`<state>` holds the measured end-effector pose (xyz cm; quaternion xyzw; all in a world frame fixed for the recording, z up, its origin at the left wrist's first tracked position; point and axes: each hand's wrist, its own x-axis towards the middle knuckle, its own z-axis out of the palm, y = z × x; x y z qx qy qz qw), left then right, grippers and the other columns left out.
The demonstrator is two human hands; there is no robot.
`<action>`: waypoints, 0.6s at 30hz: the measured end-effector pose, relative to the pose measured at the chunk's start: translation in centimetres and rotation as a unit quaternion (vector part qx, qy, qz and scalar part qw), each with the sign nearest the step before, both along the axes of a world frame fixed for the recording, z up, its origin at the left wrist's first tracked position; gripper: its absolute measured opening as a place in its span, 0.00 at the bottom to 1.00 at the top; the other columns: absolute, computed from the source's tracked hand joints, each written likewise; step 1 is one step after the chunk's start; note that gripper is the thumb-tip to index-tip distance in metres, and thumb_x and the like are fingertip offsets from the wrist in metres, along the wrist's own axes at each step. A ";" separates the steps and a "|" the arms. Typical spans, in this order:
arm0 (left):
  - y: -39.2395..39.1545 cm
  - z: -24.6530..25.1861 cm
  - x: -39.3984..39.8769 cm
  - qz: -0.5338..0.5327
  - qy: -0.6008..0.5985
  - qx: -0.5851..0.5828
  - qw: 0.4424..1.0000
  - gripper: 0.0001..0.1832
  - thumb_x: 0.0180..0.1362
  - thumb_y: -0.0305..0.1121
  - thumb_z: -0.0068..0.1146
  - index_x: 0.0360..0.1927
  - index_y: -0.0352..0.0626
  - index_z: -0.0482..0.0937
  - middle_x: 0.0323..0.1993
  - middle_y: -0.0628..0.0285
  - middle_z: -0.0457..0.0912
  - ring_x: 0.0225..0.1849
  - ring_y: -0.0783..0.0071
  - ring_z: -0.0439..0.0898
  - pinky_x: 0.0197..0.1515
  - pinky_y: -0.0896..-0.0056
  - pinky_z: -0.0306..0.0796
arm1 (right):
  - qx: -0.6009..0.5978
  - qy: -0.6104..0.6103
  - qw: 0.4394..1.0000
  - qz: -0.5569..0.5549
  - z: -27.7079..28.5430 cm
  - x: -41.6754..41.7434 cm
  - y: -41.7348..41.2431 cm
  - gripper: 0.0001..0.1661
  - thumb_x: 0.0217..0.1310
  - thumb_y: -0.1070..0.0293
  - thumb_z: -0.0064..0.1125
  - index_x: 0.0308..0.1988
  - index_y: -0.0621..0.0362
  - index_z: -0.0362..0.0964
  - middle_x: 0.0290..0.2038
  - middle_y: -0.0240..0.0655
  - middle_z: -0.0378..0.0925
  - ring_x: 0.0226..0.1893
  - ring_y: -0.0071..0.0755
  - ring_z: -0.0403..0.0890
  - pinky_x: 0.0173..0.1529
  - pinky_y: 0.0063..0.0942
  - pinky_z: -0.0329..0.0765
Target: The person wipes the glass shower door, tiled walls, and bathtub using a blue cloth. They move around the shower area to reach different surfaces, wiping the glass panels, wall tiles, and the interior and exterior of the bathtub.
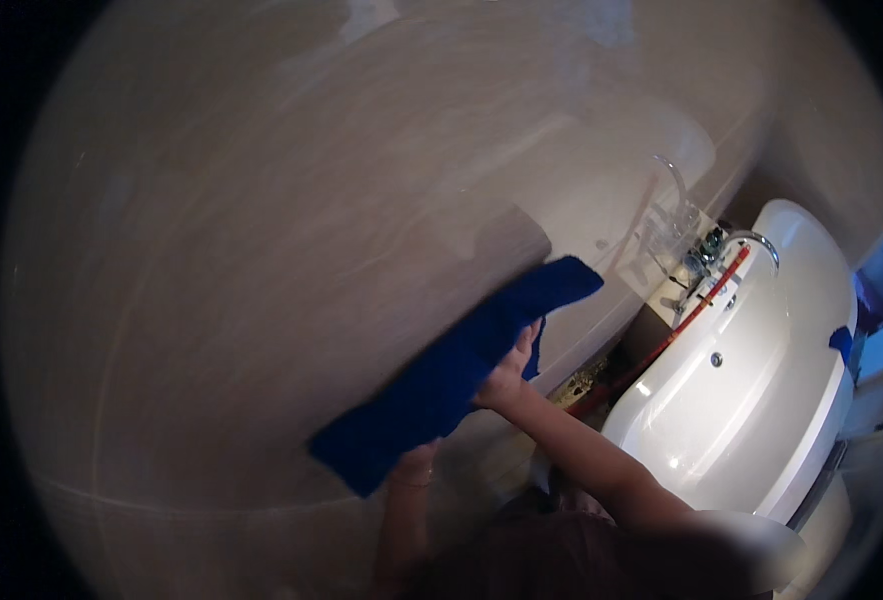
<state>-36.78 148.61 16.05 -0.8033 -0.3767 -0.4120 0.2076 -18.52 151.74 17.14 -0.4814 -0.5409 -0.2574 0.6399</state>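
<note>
A long blue cloth is spread against a glossy, stone-patterned wall. My right hand grips its lower edge to the right of the middle, with a fold of cloth hanging beside the fingers. Near the cloth's lower left end is my left hand, holding the edge; its fingers are mostly hidden behind the cloth. Both arms reach up from the bottom of the view.
At the right stands a white bathtub with a curved chrome faucet. A red pole leans along its near rim. Small bottles sit on a ledge. Another blue cloth hangs on the far rim.
</note>
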 end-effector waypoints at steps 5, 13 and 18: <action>-4.0 -15.1 -6.0 0.138 0.154 -0.172 0.963 0.20 0.55 0.45 0.55 0.49 0.47 0.76 0.52 0.50 0.74 0.55 0.51 0.71 0.61 0.43 0.57 | -0.264 -0.218 0.927 0.153 -14.1 -2.6 -5.5 0.18 0.48 0.52 0.58 0.40 0.43 0.74 0.44 0.36 0.72 0.49 0.49 0.71 0.63 0.62 0.52; -8.1 -18.7 -8.8 0.163 0.029 -0.269 0.949 0.22 0.50 0.40 0.57 0.48 0.41 0.76 0.53 0.42 0.71 0.56 0.39 0.67 0.60 0.34 0.54 | -0.338 -0.163 0.899 0.228 -16.3 -7.0 -9.9 0.11 0.47 0.58 0.63 0.33 0.45 0.72 0.34 0.33 0.74 0.37 0.43 0.76 0.55 0.62 0.62; -3.8 -4.4 -7.8 0.207 -0.240 -0.062 0.946 0.25 0.51 0.42 0.56 0.49 0.36 0.75 0.51 0.41 0.73 0.52 0.39 0.70 0.57 0.42 0.58 | -0.219 -0.153 0.930 0.253 0.2 -11.4 -6.6 0.12 0.45 0.59 0.65 0.35 0.41 0.74 0.37 0.34 0.74 0.38 0.45 0.76 0.51 0.71 0.57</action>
